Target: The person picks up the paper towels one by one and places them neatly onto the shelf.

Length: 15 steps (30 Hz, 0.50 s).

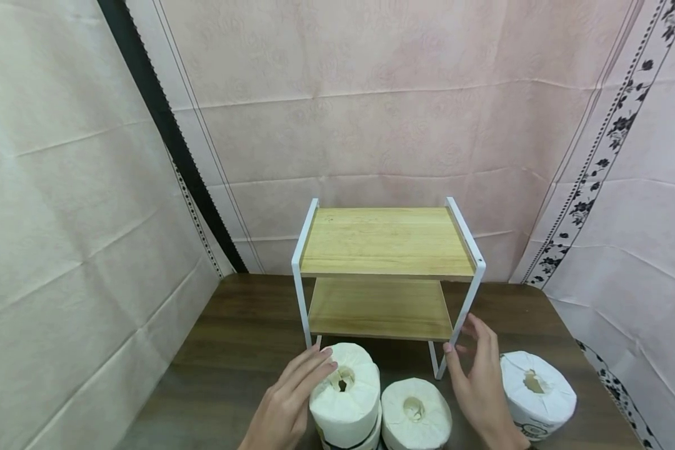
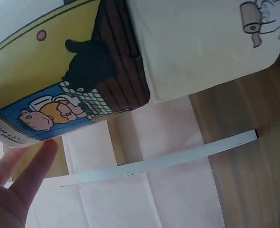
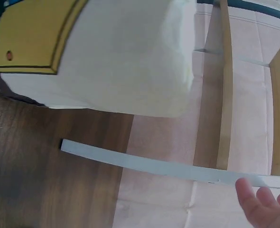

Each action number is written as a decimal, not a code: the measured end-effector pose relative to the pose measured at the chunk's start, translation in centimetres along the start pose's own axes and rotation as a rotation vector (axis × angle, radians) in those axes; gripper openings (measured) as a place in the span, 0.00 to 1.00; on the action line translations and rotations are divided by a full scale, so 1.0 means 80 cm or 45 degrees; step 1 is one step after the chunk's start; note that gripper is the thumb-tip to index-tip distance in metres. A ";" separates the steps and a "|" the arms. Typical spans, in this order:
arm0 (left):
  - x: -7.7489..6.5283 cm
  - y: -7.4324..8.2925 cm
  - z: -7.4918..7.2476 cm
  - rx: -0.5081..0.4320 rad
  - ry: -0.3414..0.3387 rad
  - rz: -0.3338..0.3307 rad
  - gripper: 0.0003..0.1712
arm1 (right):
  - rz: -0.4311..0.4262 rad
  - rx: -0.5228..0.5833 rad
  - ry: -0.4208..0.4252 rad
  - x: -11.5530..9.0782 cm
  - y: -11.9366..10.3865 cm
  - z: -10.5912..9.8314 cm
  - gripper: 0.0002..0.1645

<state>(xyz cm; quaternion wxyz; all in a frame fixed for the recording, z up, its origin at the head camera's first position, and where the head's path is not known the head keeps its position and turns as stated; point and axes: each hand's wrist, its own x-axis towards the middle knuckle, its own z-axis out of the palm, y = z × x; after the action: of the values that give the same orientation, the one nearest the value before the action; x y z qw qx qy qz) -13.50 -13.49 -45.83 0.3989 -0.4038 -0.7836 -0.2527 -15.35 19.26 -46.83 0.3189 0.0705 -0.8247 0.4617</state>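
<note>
Two toilet rolls in white paper wrappers stand stacked; the upper roll [image 1: 345, 400] has my left hand [image 1: 292, 400] against its left side, fingers nearly straight. In the left wrist view, a cartoon-printed roll wrapper [image 2: 50, 61] fills the upper left, with the left fingertips beside its edge. My right hand [image 1: 478, 381] is at the right white leg of a two-tier shelf [image 1: 388, 244], thumb tip and fingers apart at the metal. The right wrist view has those fingertips [image 3: 244, 187] at the white frame [image 3: 144, 164]. A single roll [image 1: 416, 415] stands between the hands.
Another wrapped roll [image 1: 537, 394] stands right of my right hand. The shelf's lower wooden board [image 1: 379, 306] sits beneath its top. All stand on a dark wooden table [image 1: 202, 381]. Pale cloth curtains [image 1: 371, 137] hang behind and at both sides.
</note>
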 end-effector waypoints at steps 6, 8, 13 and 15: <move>-0.004 0.000 -0.002 -0.170 -0.034 0.077 0.21 | 0.041 -0.036 -0.019 0.010 0.000 0.001 0.39; -0.005 0.001 -0.003 -0.185 -0.044 0.097 0.20 | 0.049 -0.056 -0.023 0.013 0.000 0.001 0.38; -0.009 0.004 -0.002 -0.125 -0.105 0.075 0.22 | 0.113 -0.078 -0.035 0.019 -0.001 0.003 0.35; -0.011 0.006 -0.002 -0.106 -0.126 0.060 0.24 | 0.134 -0.067 -0.036 0.021 -0.001 0.004 0.34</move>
<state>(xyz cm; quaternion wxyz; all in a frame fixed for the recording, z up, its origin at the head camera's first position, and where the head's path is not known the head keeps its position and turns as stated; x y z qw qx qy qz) -12.74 -13.68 -46.42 0.3484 -0.4503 -0.7815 -0.2553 -16.78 19.23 -45.92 0.2844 0.0252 -0.8435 0.4549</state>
